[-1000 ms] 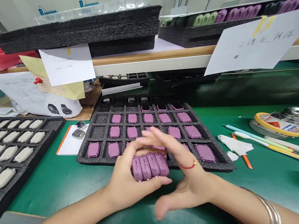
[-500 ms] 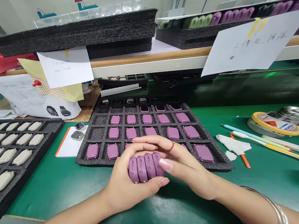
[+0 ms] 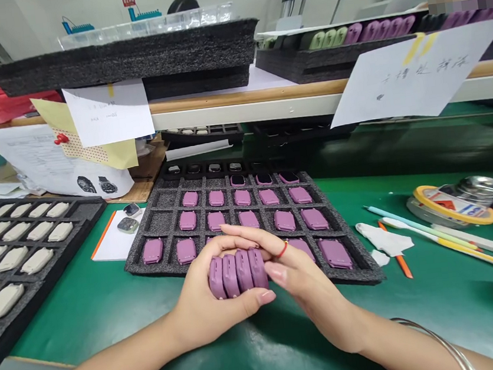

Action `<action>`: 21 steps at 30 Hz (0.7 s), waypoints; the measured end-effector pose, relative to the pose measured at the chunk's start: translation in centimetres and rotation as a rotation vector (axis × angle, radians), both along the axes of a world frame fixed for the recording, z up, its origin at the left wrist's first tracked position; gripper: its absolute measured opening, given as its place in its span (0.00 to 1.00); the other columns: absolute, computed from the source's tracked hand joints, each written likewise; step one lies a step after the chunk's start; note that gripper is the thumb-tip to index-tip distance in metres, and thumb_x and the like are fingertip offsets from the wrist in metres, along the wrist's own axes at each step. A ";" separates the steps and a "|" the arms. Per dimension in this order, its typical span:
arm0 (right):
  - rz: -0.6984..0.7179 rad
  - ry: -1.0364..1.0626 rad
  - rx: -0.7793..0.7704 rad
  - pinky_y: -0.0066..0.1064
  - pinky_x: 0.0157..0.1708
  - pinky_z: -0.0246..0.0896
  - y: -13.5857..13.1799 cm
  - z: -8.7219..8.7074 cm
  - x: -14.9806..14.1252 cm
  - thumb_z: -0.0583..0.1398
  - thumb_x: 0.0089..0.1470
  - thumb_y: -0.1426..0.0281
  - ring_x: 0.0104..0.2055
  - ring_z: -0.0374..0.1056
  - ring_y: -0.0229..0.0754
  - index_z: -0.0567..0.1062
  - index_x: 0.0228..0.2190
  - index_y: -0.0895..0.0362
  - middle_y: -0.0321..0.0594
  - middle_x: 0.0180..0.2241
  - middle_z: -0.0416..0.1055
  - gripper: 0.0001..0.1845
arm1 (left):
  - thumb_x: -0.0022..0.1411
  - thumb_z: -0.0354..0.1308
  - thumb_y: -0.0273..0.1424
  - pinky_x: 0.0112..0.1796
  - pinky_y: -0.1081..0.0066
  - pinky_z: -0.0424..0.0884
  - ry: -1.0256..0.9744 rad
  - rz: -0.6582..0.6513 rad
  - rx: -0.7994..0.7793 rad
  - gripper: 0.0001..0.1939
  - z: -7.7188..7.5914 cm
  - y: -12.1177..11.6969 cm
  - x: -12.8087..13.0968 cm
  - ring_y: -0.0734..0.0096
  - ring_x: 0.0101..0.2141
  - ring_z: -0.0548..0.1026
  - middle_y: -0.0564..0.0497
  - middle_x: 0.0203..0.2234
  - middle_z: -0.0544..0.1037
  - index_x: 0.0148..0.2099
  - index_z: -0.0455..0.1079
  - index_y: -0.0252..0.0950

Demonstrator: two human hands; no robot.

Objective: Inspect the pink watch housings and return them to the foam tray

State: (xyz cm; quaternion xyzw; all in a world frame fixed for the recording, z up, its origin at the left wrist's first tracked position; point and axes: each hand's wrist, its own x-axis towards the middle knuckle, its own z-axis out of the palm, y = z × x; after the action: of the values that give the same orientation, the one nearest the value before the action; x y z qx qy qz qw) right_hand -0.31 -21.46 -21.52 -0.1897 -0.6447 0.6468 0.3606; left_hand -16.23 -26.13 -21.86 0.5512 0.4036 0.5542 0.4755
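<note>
Right fingers (image 3: 276, 272) shifted, now touching purple watch cases (image 3: 236, 272).

Free lane: bare green surface (image 3: 439, 317) along the front edge, from the right hand (image 3: 306, 285) to the right corner. Left side is tight, only a paper sheet (image 3: 112, 239) between the foam tray of purple cases (image 3: 162, 227) and the cream-case tray (image 3: 35, 247). Shelf (image 3: 245, 97) blocks high passes at the back; tape roll (image 3: 453, 204) and pens (image 3: 426, 241) crowd the right.
</note>
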 end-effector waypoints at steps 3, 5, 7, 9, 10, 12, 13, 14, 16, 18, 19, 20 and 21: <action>0.017 -0.015 0.078 0.35 0.56 0.66 -0.1 0.0 0.3 0.59 0.64 0.57 0.61 0.67 0.44 0.67 0.61 0.43 0.34 0.63 0.66 0.26 | 0.50 0.72 0.27 0.44 0.71 0.77 -0.010 0.004 0.003 0.22 0.0 0.0 0.0 0.71 0.37 0.79 0.54 0.35 0.79 0.47 0.69 0.39; -0.003 -0.026 0.126 0.36 0.57 0.65 -0.1 -0.2 0.4 0.58 0.65 0.59 0.61 0.66 0.43 0.66 0.62 0.43 0.34 0.64 0.66 0.25 | 0.50 0.72 0.27 0.43 0.71 0.77 -0.018 0.007 -0.004 0.22 -0.1 -0.1 0.0 0.72 0.37 0.79 0.55 0.35 0.78 0.46 0.69 0.39; -0.022 -0.039 0.165 0.35 0.57 0.65 -0.2 -0.3 0.4 0.57 0.66 0.60 0.61 0.66 0.43 0.66 0.62 0.43 0.34 0.63 0.66 0.24 | 0.50 0.72 0.27 0.43 0.72 0.78 -0.019 0.009 -0.017 0.22 -0.1 -0.1 0.1 0.72 0.37 0.79 0.54 0.36 0.79 0.46 0.69 0.39; -0.040 -0.054 0.190 0.35 0.57 0.64 -0.1 -0.3 0.4 0.56 0.66 0.62 0.61 0.66 0.43 0.66 0.62 0.43 0.34 0.62 0.68 0.24 | 0.50 0.72 0.27 0.43 0.72 0.77 -0.011 0.017 -0.028 0.22 -0.2 -0.1 0.1 0.72 0.38 0.79 0.54 0.37 0.79 0.46 0.69 0.39; -0.044 -0.056 0.200 0.35 0.57 0.64 -0.1 -0.3 0.3 0.56 0.66 0.63 0.60 0.66 0.42 0.66 0.61 0.43 0.34 0.61 0.68 0.23 | 0.49 0.72 0.27 0.43 0.72 0.77 -0.003 0.022 -0.028 0.22 -0.2 -0.1 0.2 0.72 0.38 0.79 0.54 0.37 0.80 0.46 0.69 0.39; -0.052 -0.061 0.210 0.34 0.57 0.64 -0.1 -0.4 0.3 0.56 0.66 0.64 0.60 0.67 0.41 0.67 0.60 0.43 0.33 0.60 0.69 0.22 | 0.49 0.72 0.27 0.45 0.72 0.77 0.016 0.041 -0.018 0.22 -0.2 -0.1 0.2 0.71 0.39 0.79 0.54 0.38 0.80 0.46 0.70 0.39; -0.061 -0.061 0.213 0.33 0.57 0.64 -0.1 -0.4 0.2 0.56 0.67 0.64 0.60 0.67 0.41 0.67 0.60 0.43 0.32 0.60 0.69 0.22 | 0.49 0.72 0.27 0.45 0.72 0.77 0.028 0.055 -0.011 0.22 -0.2 -0.1 0.2 0.71 0.40 0.79 0.54 0.38 0.80 0.46 0.70 0.39; -0.073 -0.063 0.210 0.33 0.58 0.63 -0.2 -0.4 0.1 0.55 0.67 0.63 0.60 0.67 0.40 0.68 0.60 0.43 0.32 0.60 0.70 0.21 | 0.49 0.73 0.27 0.46 0.72 0.77 0.038 0.067 -0.002 0.22 -0.2 -0.1 0.2 0.71 0.40 0.79 0.54 0.38 0.80 0.46 0.70 0.39; -0.111 -0.070 0.173 0.33 0.59 0.62 -0.3 -0.5 -0.1 0.54 0.68 0.61 0.60 0.67 0.40 0.70 0.58 0.44 0.32 0.59 0.71 0.18 | 0.49 0.73 0.26 0.45 0.73 0.77 0.047 0.070 0.015 0.22 -0.2 -0.1 0.2 0.72 0.39 0.80 0.54 0.38 0.80 0.46 0.70 0.39; -0.125 -0.065 0.115 0.33 0.60 0.62 -0.4 -0.4 -0.3 0.50 0.70 0.56 0.58 0.68 0.40 0.72 0.55 0.45 0.33 0.57 0.73 0.19 | 0.49 0.73 0.25 0.45 0.73 0.77 0.036 0.046 0.039 0.23 -0.1 0.0 0.3 0.72 0.38 0.80 0.55 0.37 0.81 0.46 0.71 0.40; -0.122 -0.059 0.086 0.34 0.60 0.62 -0.4 -0.4 -0.3 0.49 0.70 0.53 0.57 0.69 0.40 0.73 0.54 0.46 0.33 0.56 0.74 0.21 | 0.49 0.73 0.24 0.45 0.73 0.77 0.023 0.028 0.049 0.23 -0.1 0.0 0.3 0.72 0.39 0.81 0.55 0.38 0.81 0.46 0.70 0.40; -0.119 -0.046 0.066 0.34 0.59 0.64 -0.4 -0.2 -0.3 0.47 0.69 0.50 0.57 0.70 0.40 0.73 0.54 0.46 0.34 0.56 0.74 0.24 | 0.49 0.73 0.24 0.46 0.73 0.77 0.007 0.013 0.056 0.23 -0.1 0.0 0.3 0.72 0.40 0.81 0.55 0.39 0.81 0.46 0.70 0.40; -0.119 -0.033 0.054 0.34 0.58 0.65 -0.3 -0.1 -0.3 0.46 0.68 0.48 0.57 0.70 0.41 0.73 0.54 0.46 0.34 0.56 0.74 0.26 | 0.50 0.72 0.23 0.47 0.73 0.76 -0.010 0.004 0.061 0.23 -0.1 0.0 0.2 0.71 0.42 0.81 0.55 0.40 0.82 0.47 0.70 0.41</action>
State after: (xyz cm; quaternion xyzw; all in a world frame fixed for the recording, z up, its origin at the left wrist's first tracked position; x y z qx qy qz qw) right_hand -0.60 -21.74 -21.59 -0.2287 -0.6554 0.6033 0.3926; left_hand -15.98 -26.15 -21.95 0.5620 0.3853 0.5698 0.4593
